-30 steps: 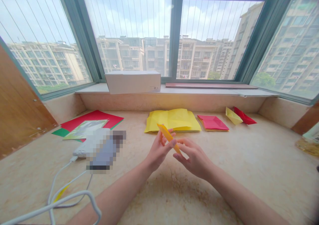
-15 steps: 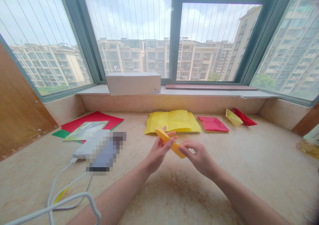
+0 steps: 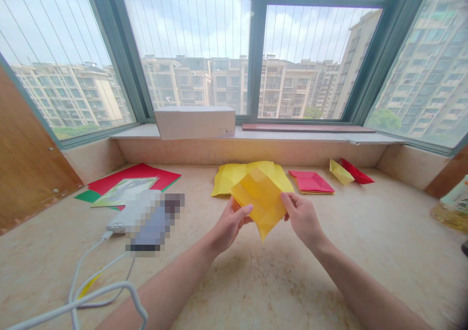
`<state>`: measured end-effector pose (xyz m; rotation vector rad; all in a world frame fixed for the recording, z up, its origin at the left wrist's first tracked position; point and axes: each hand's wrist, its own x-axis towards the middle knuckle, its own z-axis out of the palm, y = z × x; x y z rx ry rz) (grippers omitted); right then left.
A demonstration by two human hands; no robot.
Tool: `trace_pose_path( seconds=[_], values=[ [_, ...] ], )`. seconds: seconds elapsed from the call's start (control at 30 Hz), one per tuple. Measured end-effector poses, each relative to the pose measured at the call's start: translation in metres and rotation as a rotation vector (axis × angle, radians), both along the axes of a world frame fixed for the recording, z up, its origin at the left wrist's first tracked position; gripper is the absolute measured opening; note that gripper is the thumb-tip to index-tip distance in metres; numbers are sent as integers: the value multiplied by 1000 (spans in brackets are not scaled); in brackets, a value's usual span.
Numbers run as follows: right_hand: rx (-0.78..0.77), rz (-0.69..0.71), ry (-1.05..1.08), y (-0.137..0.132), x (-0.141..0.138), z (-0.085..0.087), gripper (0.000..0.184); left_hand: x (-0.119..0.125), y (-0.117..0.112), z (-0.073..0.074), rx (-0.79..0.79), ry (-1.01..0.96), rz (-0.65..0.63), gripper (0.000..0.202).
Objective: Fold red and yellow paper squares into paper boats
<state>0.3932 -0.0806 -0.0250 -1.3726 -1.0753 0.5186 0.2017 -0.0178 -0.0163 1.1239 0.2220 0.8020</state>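
I hold a folded orange-yellow paper [image 3: 261, 201] up above the marble sill [image 3: 365, 242], its flat face turned toward me. My left hand [image 3: 231, 225] pinches its lower left edge and my right hand [image 3: 302, 218] pinches its right edge. Behind it lies a creased yellow sheet [image 3: 234, 174] flat on the sill.
Right of the yellow sheet lie a folded red-pink square [image 3: 311, 182], a small yellow paper boat [image 3: 340, 172] and a red one [image 3: 356, 172]. Red and green sheets [image 3: 142, 174] lie at left near a blurred device [image 3: 151, 220] with white cables [image 3: 95, 291]. A white box [image 3: 195, 122] stands on the ledge.
The paper was held edge-on as a narrow strip between both hands; now it is turned flat toward me, and my hands have moved apart to its two sides.
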Motion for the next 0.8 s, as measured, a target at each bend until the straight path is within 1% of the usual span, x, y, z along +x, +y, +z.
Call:
trace_pose_path(
  seconds=[0.13, 0.2, 0.27, 0.3, 0.33, 0.4, 0.47, 0.5, 0.57, 0.63, 0.67, 0.7, 0.73, 0.8],
  values=[
    [-33, -51, -54, 1, 14, 1, 50, -5, 2, 2, -10, -24, -154, 47],
    [-32, -59, -149, 0, 22, 2, 49, -7, 6, 4, -51, -50, -195, 54],
    [-25, -69, -279, -2, 28, 3, 47, -9, 12, 6, -103, -52, -182, 69],
    [-17, -74, -338, -2, 31, 4, 46, -10, 15, 7, -119, -37, -162, 73],
    [-7, -73, -388, -3, 33, 4, 44, -10, 17, 7, -117, -2, -139, 74],
    [20, -38, -454, -4, 33, 5, 41, -11, 20, 6, -63, 113, -97, 62],
    [37, 7, -465, -4, 31, 5, 38, -9, 21, 3, 7, 233, -67, 47],
    [32, 17, -442, -4, 29, 5, 37, -8, 20, 2, 22, 270, -52, 42],
    [3, 35, -324, -5, 26, 7, 41, -6, 19, -1, 4, 298, -22, 39],
    [-29, 107, -128, -5, 23, 9, 58, -4, 18, -2, -34, 286, 21, 38],
    [-47, 167, -22, -5, 22, 10, 68, -3, 18, -2, -47, 274, 41, 38],
    [-65, 231, 73, -5, 22, 12, 74, -2, 18, -2, -55, 262, 58, 38],
    [-85, 288, 150, -5, 22, 13, 75, -2, 18, -1, -60, 251, 72, 38],
    [-123, 355, 240, -5, 22, 16, 65, -3, 19, 1, -66, 246, 95, 39]
  ],
)
